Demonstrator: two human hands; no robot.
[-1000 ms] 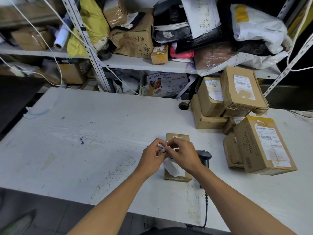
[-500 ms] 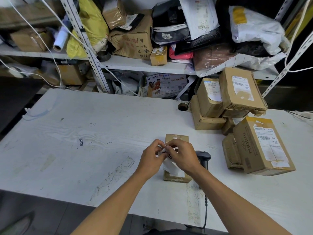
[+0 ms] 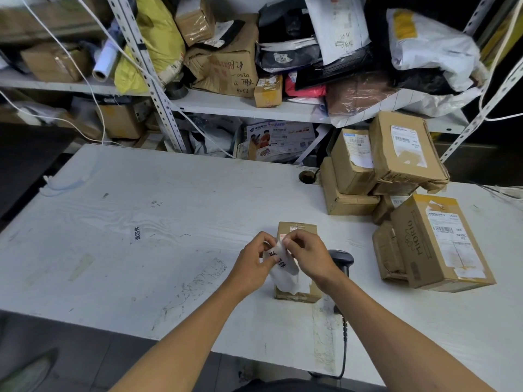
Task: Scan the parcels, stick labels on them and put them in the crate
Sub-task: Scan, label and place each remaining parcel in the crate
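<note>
A small brown cardboard parcel lies flat on the white table, near its front edge. Just above the parcel, my left hand and my right hand both pinch a white label strip with black printed characters. The strip curls downward over the parcel's middle. A black handheld scanner lies on the table right behind my right wrist, its coiled cable running off the front edge. No crate is in view.
A stack of brown parcels with shipping labels stands at the table's right, the largest box nearest me. One loose label is stuck on the table at the left. Metal shelves crammed with packages rise behind.
My hands stay over the small parcel. The label strip now shows more between my fingers, its printed characters visible and its lower end curling further down.
</note>
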